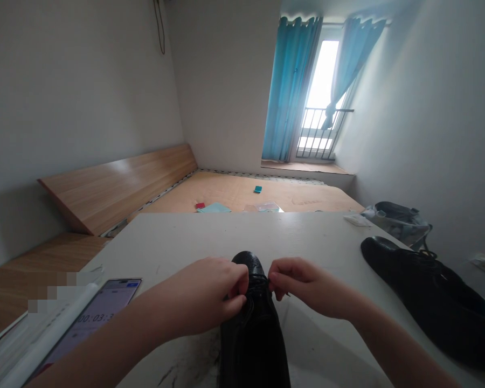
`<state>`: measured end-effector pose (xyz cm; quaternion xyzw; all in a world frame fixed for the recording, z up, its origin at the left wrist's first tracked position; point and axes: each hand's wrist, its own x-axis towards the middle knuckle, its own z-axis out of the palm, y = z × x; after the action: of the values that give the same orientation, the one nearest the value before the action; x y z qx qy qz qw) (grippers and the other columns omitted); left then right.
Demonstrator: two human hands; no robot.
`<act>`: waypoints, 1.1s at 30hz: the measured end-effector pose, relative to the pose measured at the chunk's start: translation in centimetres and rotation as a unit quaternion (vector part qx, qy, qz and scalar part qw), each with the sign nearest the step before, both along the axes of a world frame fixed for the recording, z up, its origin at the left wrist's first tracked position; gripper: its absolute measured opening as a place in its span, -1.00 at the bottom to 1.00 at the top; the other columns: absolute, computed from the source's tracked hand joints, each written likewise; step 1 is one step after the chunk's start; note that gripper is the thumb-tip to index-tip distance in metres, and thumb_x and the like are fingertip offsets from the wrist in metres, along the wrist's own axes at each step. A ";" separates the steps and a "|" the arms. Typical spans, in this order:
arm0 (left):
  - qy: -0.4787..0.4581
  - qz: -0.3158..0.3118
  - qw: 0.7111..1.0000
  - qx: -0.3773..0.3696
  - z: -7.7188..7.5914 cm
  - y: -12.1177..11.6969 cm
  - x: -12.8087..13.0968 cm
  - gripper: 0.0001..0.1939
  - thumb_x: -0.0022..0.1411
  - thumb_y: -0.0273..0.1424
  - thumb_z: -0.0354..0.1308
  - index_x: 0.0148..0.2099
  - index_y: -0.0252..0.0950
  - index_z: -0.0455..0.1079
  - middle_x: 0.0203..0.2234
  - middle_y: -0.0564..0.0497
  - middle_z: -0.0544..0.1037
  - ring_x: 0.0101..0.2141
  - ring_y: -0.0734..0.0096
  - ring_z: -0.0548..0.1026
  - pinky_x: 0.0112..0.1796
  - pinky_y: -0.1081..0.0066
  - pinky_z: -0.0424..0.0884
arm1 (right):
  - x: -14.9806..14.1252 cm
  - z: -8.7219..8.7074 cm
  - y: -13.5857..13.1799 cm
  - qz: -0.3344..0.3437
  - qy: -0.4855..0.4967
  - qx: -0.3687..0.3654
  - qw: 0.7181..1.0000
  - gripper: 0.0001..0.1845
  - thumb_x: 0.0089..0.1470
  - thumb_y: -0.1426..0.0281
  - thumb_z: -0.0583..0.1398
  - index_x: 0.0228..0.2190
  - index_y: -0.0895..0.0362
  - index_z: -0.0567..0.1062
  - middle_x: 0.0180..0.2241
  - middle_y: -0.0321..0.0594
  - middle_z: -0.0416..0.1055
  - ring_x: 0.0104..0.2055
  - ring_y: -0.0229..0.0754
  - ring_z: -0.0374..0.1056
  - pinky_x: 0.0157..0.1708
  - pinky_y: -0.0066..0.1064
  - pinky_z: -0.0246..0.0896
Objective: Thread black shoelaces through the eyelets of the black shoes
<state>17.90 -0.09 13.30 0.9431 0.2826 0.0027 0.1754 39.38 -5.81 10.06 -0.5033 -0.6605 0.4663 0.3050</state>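
Observation:
A black leather shoe points away from me on the white table, its toe toward the bed. Dark shoelaces cross its front. My left hand is closed at the left side of the lacing, fingertips pinched on the lace, which the fingers mostly hide. On the other side my right hand pinches the lace too, and a small dark tip shows below its fingers. The matching black shoe rests at the right, laced, apart from both hands.
A phone showing a timer lies left, partly under my left forearm, beside a white plastic packet. At the right table edge stands a grey-white bag. Behind the table are a bed and a wooden headboard.

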 end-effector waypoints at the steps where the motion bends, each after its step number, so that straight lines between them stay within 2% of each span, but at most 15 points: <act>1: 0.007 0.004 1.000 -0.002 -0.1 0.0 0.0 -0.93 0.16 -0.36 0.04 -0.35 -0.21 0.32 -0.43 0.09 0.48 -0.39 0.37 0.39 -0.44 0.42 0.13 | -0.1 -0.1 0.0 -0.002 0.027 -0.026 0.999 -0.64 0.14 0.13 0.10 -0.48 0.17 0.37 -0.56 -0.32 0.28 -0.49 -0.30 0.21 -0.46 -0.43 0.13; 4: 0.019 -0.002 1.000 0.005 -0.3 -0.2 0.0 -0.90 0.12 -0.38 0.03 -0.42 -0.23 0.30 -0.47 0.07 0.48 -0.42 0.37 0.39 -0.47 0.41 0.09 | -0.3 -0.1 -0.2 -0.008 0.049 -0.080 0.996 -0.63 0.12 0.10 0.11 -0.47 0.16 0.33 -0.60 -0.38 0.23 -0.62 -0.38 0.05 -0.63 -0.51 -0.08; 6: 0.010 -0.002 1.000 0.012 -0.3 -0.4 0.2 -0.91 0.07 -0.40 0.03 -0.47 -0.25 0.26 -0.53 0.08 0.45 -0.46 0.39 0.36 -0.48 0.40 0.07 | -0.3 0.0 -0.2 -0.012 0.025 -0.065 0.997 -0.66 0.12 0.14 0.12 -0.47 0.17 0.33 -0.59 -0.39 0.20 -0.60 -0.39 -0.01 -0.62 -0.51 -0.14; 9: -0.004 0.027 1.000 0.001 0.1 -0.7 0.4 -0.85 0.08 -0.37 0.00 -0.51 -0.25 0.20 -0.59 0.10 0.38 -0.51 0.41 0.30 -0.51 0.39 0.03 | -0.3 0.1 -0.2 -0.016 -0.018 -0.015 1.000 -0.71 0.12 0.20 0.14 -0.47 0.17 0.35 -0.60 -0.42 0.11 -0.54 -0.36 -0.02 -0.57 -0.49 -0.13; 12: -0.036 0.074 0.993 -0.081 0.5 -0.8 0.7 -0.73 0.23 -0.33 -0.16 -0.49 -0.25 0.18 -0.57 0.09 0.36 -0.49 0.40 0.32 -0.51 0.41 0.07 | -0.1 0.2 -0.2 -0.011 -0.046 0.012 0.999 -0.74 0.14 0.23 0.13 -0.44 0.17 0.37 -0.57 -0.42 0.08 -0.52 -0.35 -0.02 -0.55 -0.47 -0.11; 15: -0.051 0.100 0.983 -0.142 0.4 -0.9 0.8 -0.67 0.31 -0.23 -0.24 -0.38 -0.23 0.24 -0.47 0.09 0.43 -0.43 0.38 0.37 -0.48 0.41 0.13 | 0.0 0.3 -0.3 -0.020 -0.079 0.037 0.996 -0.76 0.16 0.26 0.12 -0.43 0.16 0.39 -0.56 -0.41 0.12 -0.50 -0.34 0.00 -0.53 -0.47 -0.09; 17: -0.020 0.116 0.986 -0.115 0.2 -1.2 0.7 -0.61 0.30 -0.07 -0.20 -0.33 -0.22 0.26 -0.47 0.07 0.45 -0.45 0.34 0.37 -0.49 0.40 0.11 | 0.0 0.4 -0.4 -0.021 -0.091 0.048 0.994 -0.77 0.16 0.27 0.12 -0.44 0.16 0.38 -0.56 -0.41 0.14 -0.50 -0.34 0.01 -0.54 -0.47 -0.08; 19: 0.017 0.114 0.990 -0.077 -0.1 -1.5 0.5 -0.55 0.24 0.02 -0.14 -0.38 -0.23 0.27 -0.51 0.06 0.44 -0.49 0.34 0.35 -0.52 0.39 0.05 | -0.1 0.5 -0.5 -0.018 -0.098 0.051 0.994 -0.78 0.16 0.28 0.12 -0.43 0.16 0.38 -0.56 -0.41 0.15 -0.51 -0.34 0.02 -0.54 -0.48 -0.06; 23: 0.022 0.058 0.996 -0.071 0.0 -1.7 0.3 -0.60 0.26 -0.11 -0.09 -0.48 -0.25 0.27 -0.55 0.08 0.44 -0.51 0.40 0.34 -0.53 0.39 0.01 | -0.1 0.6 -0.6 -0.019 -0.121 0.061 0.991 -0.80 0.16 0.28 0.12 -0.41 0.14 0.39 -0.56 -0.40 0.17 -0.50 -0.33 0.05 -0.53 -0.47 -0.04; 26: 0.001 0.056 0.995 -0.087 0.3 -1.3 0.1 -0.63 0.28 -0.18 -0.11 -0.47 -0.24 0.30 -0.55 0.08 0.45 -0.49 0.41 0.36 -0.51 0.41 0.05 | 0.2 0.8 -0.7 -0.019 -0.149 0.072 0.986 -0.79 0.16 0.28 0.12 -0.44 0.14 0.39 -0.56 -0.39 0.17 -0.50 -0.33 0.04 -0.53 -0.46 -0.05; 31: 0.036 0.051 0.993 -0.102 0.3 -0.2 -0.4 -0.66 0.21 -0.22 -0.05 -0.55 -0.25 0.29 -0.63 0.11 0.39 -0.55 0.43 0.31 -0.52 0.42 0.05 | 1.5 1.1 -0.5 0.052 -0.145 0.032 0.987 -0.76 0.14 0.31 0.14 -0.52 0.15 0.33 -0.60 -0.43 0.08 -0.53 -0.36 -0.04 -0.56 -0.48 -0.11; 33: 0.042 0.054 0.990 -0.125 0.3 0.2 -0.5 -0.65 0.22 -0.20 -0.05 -0.53 -0.25 0.30 -0.62 0.11 0.38 -0.55 0.43 0.32 -0.53 0.43 0.07 | 2.0 1.2 -0.4 0.070 -0.126 0.016 0.989 -0.79 0.14 0.33 0.13 -0.48 0.16 0.34 -0.59 -0.42 0.09 -0.53 -0.36 -0.02 -0.55 -0.49 -0.09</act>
<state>17.41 0.13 13.56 0.8964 0.3385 -0.0625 0.2793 41.33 -6.18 11.22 -0.5057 -0.7345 0.4085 0.1945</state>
